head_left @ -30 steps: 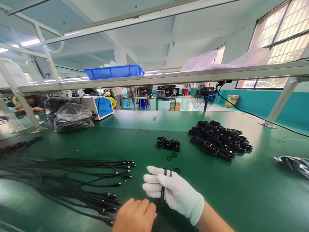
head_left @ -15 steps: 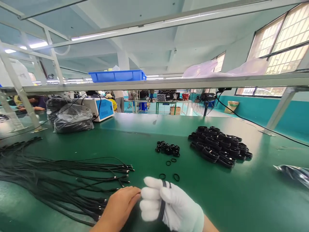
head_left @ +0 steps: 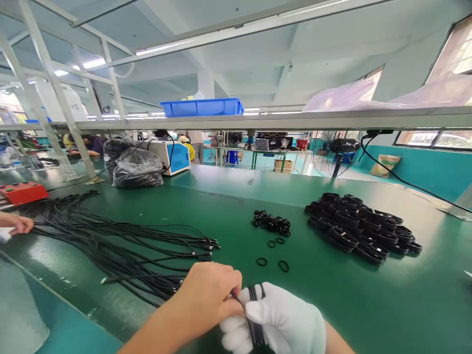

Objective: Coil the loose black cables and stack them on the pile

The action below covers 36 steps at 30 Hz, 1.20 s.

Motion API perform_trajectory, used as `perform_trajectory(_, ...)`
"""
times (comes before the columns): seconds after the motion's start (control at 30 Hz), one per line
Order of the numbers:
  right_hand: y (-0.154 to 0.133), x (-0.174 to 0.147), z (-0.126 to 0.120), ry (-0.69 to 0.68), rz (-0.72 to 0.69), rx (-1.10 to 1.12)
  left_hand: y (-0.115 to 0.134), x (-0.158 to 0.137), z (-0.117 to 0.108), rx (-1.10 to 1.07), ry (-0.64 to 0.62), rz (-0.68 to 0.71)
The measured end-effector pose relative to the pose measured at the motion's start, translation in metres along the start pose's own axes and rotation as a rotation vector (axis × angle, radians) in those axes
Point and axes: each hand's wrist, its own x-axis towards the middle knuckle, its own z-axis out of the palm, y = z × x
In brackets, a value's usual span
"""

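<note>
A black cable (head_left: 254, 307) lies in several turns around the fingers of my right hand (head_left: 285, 314), which wears a white glove and is closed on it. My bare left hand (head_left: 214, 290) pinches a strand of the same cable beside the glove. Just beyond my hands, a few loose black rings (head_left: 262, 262) lie on the green table (head_left: 221, 191). Farther back is a small heap of black rings (head_left: 272, 223). Long black cables (head_left: 129, 255) with plugs at their ends spread out on the left. Coiled black cables (head_left: 359, 228) are piled on the right.
At the far left, another person's hand (head_left: 20, 223) is by the cables, near a red box with buttons (head_left: 24, 192). A plastic-bagged bundle (head_left: 138, 169) and a blue-and-white machine (head_left: 173, 156) stand at the back. Overhead, a shelf (head_left: 273, 121) carries a blue tray (head_left: 202, 107).
My left hand has come over to the right, against the glove. More cable turns now lie across the glove. The view has swung left, showing the red box and another person's hand.
</note>
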Motion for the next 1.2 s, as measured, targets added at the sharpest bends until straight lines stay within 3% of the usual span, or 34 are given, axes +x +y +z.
perform_trajectory(0.1, 0.009, 0.0, 0.0, -0.082, 0.061, 0.045, -0.012, 0.004, 0.0, -0.551, -0.133, -0.137)
perform_trajectory(0.17, 0.013, 0.002, 0.003, -0.098, 0.021, 0.089, -0.019, 0.006, 0.013, -0.721, -0.104, -0.183)
perform_trajectory(0.3, 0.005, 0.004, 0.011, 0.004, -0.224, 0.296, -0.03, 0.002, 0.04, -0.463, 0.13, -0.167)
perform_trajectory(0.43, -0.013, 0.003, 0.006, 0.282, -0.429, 0.365, -0.029, -0.007, 0.054, -0.157, 0.183, -0.197)
perform_trajectory(0.6, -0.019, 0.006, -0.01, 0.453, -0.471, 0.336, -0.015, -0.01, 0.07, 0.362, 0.259, -0.116)
perform_trajectory(0.73, -0.014, 0.01, -0.011, 0.537, -0.437, 0.265, -0.005, -0.009, 0.081, 0.505, 0.409, 0.017)
perform_trajectory(0.8, -0.011, 0.011, -0.008, 0.566, -0.412, 0.183, -0.002, -0.007, 0.078, 0.507, 0.445, 0.111)
perform_trajectory(0.87, -0.008, 0.012, -0.004, 0.518, -0.343, 0.075, -0.002, -0.004, 0.065, 0.51, 0.405, 0.231)
perform_trajectory(0.97, -0.004, 0.012, 0.003, 0.263, -0.201, 0.04, -0.006, 0.004, 0.031, 0.471, 0.22, 0.339)
perform_trajectory(1.07, 0.004, 0.01, 0.006, 0.064, -0.036, 0.126, -0.016, 0.013, 0.001, 0.275, 0.045, 0.324)
perform_trajectory(1.13, 0.009, 0.01, 0.005, 0.057, 0.068, 0.119, -0.024, 0.018, -0.008, 0.13, -0.039, 0.31)
perform_trajectory(1.2, 0.013, 0.01, 0.003, 0.119, 0.107, 0.087, -0.03, 0.02, -0.007, 0.05, -0.042, 0.329)
